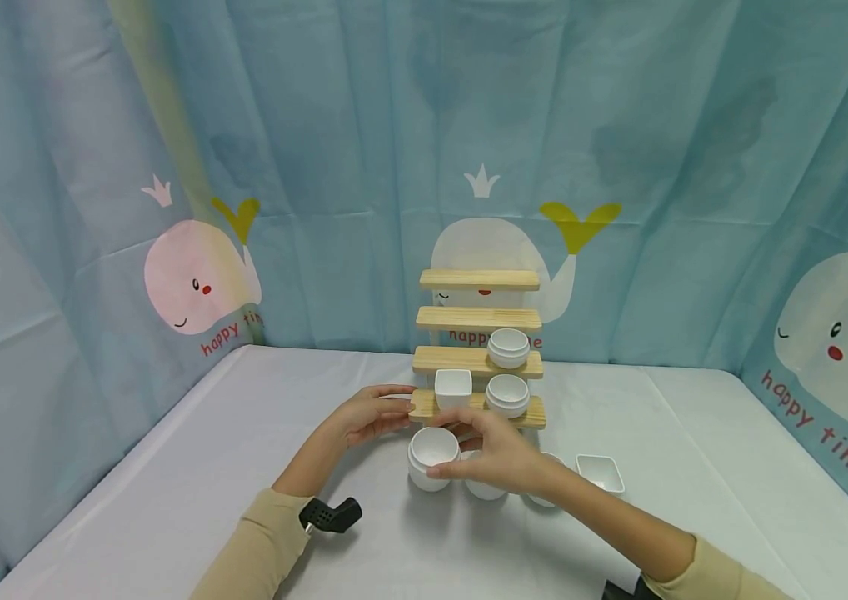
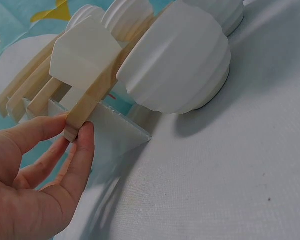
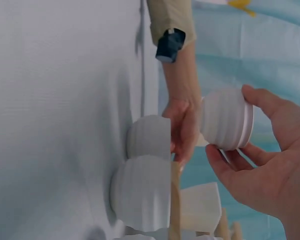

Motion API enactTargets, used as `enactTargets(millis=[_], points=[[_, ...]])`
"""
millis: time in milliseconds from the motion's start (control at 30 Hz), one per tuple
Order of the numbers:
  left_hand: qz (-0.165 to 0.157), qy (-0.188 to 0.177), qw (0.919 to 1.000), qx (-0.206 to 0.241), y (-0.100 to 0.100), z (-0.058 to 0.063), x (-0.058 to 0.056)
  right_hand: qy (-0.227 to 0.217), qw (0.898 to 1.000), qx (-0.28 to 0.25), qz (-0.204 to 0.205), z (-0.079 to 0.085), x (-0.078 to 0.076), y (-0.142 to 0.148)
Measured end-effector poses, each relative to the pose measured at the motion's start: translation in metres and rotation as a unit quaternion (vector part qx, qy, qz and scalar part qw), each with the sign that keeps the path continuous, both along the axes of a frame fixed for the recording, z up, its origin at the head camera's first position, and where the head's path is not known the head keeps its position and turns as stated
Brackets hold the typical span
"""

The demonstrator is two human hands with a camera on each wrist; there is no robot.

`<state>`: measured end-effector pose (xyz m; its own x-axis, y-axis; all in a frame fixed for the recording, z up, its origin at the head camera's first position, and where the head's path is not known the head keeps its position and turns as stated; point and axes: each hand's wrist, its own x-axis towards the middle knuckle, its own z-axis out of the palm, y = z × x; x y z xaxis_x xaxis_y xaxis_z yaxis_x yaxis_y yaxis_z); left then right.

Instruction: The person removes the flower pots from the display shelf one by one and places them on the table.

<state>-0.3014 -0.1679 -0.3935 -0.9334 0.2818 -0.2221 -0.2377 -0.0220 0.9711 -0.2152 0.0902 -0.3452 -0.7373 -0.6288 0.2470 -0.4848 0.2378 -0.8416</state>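
Note:
A stepped display rack has pale wooden boards (image 1: 476, 317) on clear side panels. My left hand (image 1: 373, 414) pinches the left end of its lowest board (image 2: 92, 95) between thumb and fingertips. In my right hand (image 1: 495, 454) is a small round white bowl (image 3: 227, 119), gripped by thumb and fingers at its rim and side. This bowl is held up off the table, in front of the rack's left part. On the lowest board stand a square white cup (image 1: 453, 389) and a round white bowl (image 1: 508, 396); another round bowl (image 1: 509, 347) sits one board higher.
More round white bowls (image 3: 140, 192) stand on the table before the rack, partly behind my right hand and forearm. A square white dish (image 1: 600, 473) lies to their right. A white cloth covers the table (image 1: 694, 442); a blue whale-print curtain (image 1: 334, 167) hangs behind.

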Motion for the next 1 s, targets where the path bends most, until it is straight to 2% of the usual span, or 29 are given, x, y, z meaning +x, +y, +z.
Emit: enactTargets(millis=[367,1000], points=[[-0.001,0.007,1.0,0.004,-0.001,-0.002,-0.001,-0.009,1.0,-0.009,0.016,-0.017,0.004,-0.004],[-0.001,0.004,1.0,0.006,0.0,-0.001,-0.002,-0.03,0.998,-0.011,0.055,-0.032,0.013,-0.006]])
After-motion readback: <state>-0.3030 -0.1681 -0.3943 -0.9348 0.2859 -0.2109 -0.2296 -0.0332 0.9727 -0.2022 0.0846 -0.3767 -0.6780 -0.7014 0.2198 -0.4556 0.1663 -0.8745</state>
